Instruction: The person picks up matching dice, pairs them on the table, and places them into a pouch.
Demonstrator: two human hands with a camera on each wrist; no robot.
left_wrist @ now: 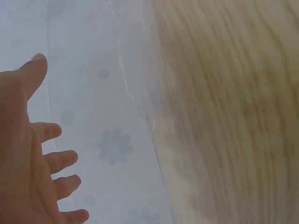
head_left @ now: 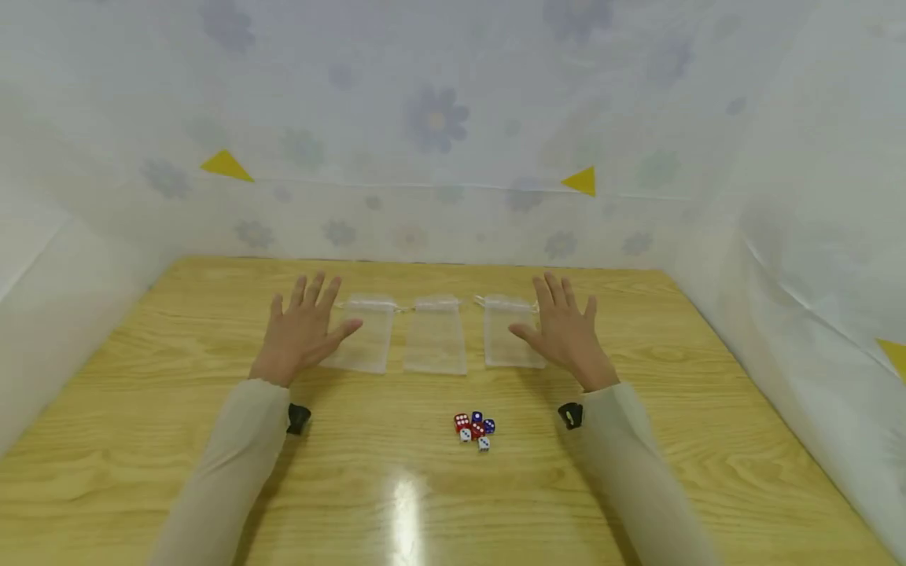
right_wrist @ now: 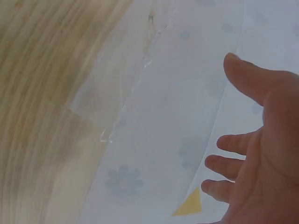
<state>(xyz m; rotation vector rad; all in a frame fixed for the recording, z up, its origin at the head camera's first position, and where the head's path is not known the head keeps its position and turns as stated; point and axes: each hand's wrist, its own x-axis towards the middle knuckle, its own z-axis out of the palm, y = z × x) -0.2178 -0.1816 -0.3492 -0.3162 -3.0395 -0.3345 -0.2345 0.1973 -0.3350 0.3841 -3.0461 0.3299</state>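
"Where are the pouches from where you're standing?"

"Three sheer ones, in a row on the desk (head_left: 340,487). Take the middle pouch (head_left: 435,338) as your mark: the left pouch (head_left: 371,338) is just beside it on one side, the right pouch (head_left: 499,338) just beside it on the other."

"Which way do they point?"

"Drawstring ends away from the person, toward the flowered sheet (head_left: 435,118) beyond the middle pouch; bottom edges toward the person. Each one's long axis runs roughly front to back."

"And the hands?"

"The left hand (head_left: 297,334) is out past the left side of the middle pouch, the right hand (head_left: 566,334) past its right side. Fingers straight and spread on both, gripping nothing. Each thumb overlaps the outer pouch on its side in my view; I can't tell about touching there."

"Those dice?"

"Six dice (head_left: 477,430), two red, two blue, two white, clustered nearer the person than the middle pouch, slightly to its right."
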